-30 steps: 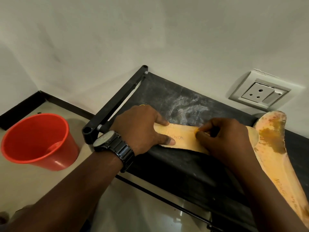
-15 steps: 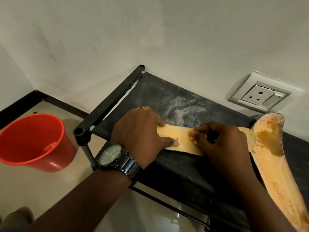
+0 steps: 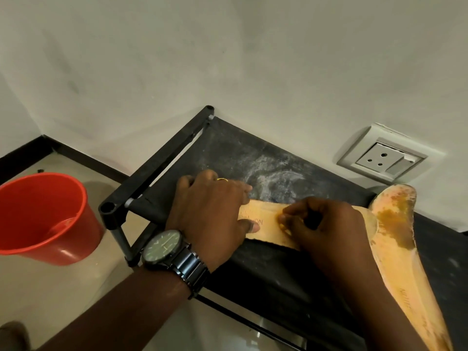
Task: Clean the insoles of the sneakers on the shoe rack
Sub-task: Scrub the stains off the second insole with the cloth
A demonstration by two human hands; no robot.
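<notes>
A tan insole [image 3: 268, 224] lies flat across the dusty black top of the shoe rack [image 3: 235, 153]. My left hand [image 3: 210, 214] presses down on its left end, fingers laid flat and thumb on the printed lettering. My right hand [image 3: 326, 229] is on the insole's middle with its fingers curled, pinching something small and yellowish against the surface; what it is stays hidden. A second insole [image 3: 395, 239], stained orange-brown, lies at the right, running from the wall toward me.
A red bucket [image 3: 50, 224] with a little water stands on the tiled floor left of the rack. A white wall socket [image 3: 382, 158] sits above the rack's back edge. The wall runs close behind the rack. I wear a dark wristwatch [image 3: 164, 247].
My right hand has slid a little left along the insole toward my left thumb. The left hand stays pressed on the insole's end. My view has shifted slightly.
</notes>
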